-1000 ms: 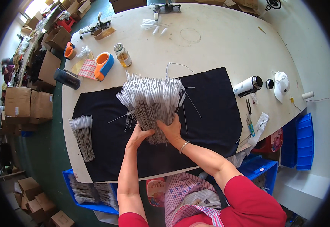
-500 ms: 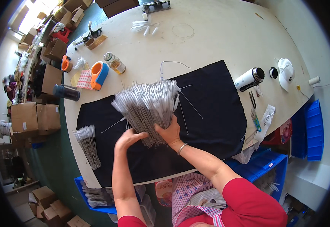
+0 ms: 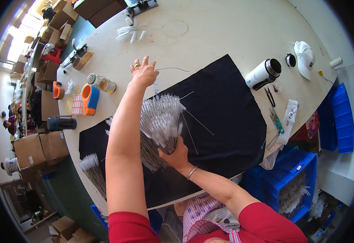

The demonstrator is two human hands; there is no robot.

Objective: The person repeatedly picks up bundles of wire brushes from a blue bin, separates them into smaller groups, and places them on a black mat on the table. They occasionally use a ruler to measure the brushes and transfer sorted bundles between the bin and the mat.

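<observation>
My right hand [image 3: 176, 154] is wrapped around the lower side of a thick bundle of thin wire brushes [image 3: 160, 117] with white bristles and looped wire ends. The bundle stands tilted over a black cloth [image 3: 233, 113]. Beyond it my left hand [image 3: 143, 73] reaches over the table with fingers spread, close to a bent thin strip [image 3: 173, 68]. Whether its fingers touch that strip I cannot tell. A few loose brushes lie on the cloth right of the bundle. My left forearm hides part of the bundle and the cloth. A smaller brush bundle [image 3: 91, 168] lies at the left.
On the left stand a glass jar [image 3: 102, 83], an orange-and-blue tape dispenser [image 3: 89, 99] and a dark bottle [image 3: 62, 123]. To the right are a white thermos [image 3: 263, 74], a white cap [image 3: 304, 60], black scissors [image 3: 270, 97] and a blue bin [image 3: 282, 174] below the table edge.
My left hand has let go of the bundle's lower end and stretched forward past it. The right hand still grips the bundle. The whole view has shifted and turned slightly.
</observation>
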